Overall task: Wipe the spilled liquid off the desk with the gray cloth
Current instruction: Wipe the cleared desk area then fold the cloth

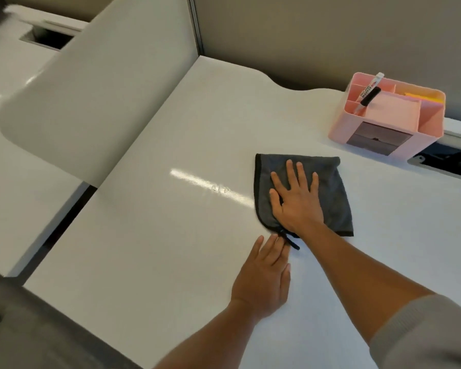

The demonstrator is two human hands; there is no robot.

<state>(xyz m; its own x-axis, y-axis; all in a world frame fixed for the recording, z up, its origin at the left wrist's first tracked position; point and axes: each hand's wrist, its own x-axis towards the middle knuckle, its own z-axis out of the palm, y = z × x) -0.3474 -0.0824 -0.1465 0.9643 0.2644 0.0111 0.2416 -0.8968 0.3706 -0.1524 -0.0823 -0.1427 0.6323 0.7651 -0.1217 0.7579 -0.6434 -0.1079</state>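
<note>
A folded gray cloth (330,187) with a dark hem lies flat on the white desk (157,249). My right hand (296,198) presses on it with fingers spread and straight. My left hand (264,278) rests flat on the desk just below the cloth, its fingertips touching the cloth's dark loop at the lower corner. A few small clear drops of liquid (220,189) sit on the desk just left of the cloth, in a strip of reflected light.
A pink desk organizer (389,115) holding a marker and sticky notes stands at the back right. A cable slot (447,161) opens to its right. A white divider panel (91,89) rises along the desk's left side, with grey walls behind.
</note>
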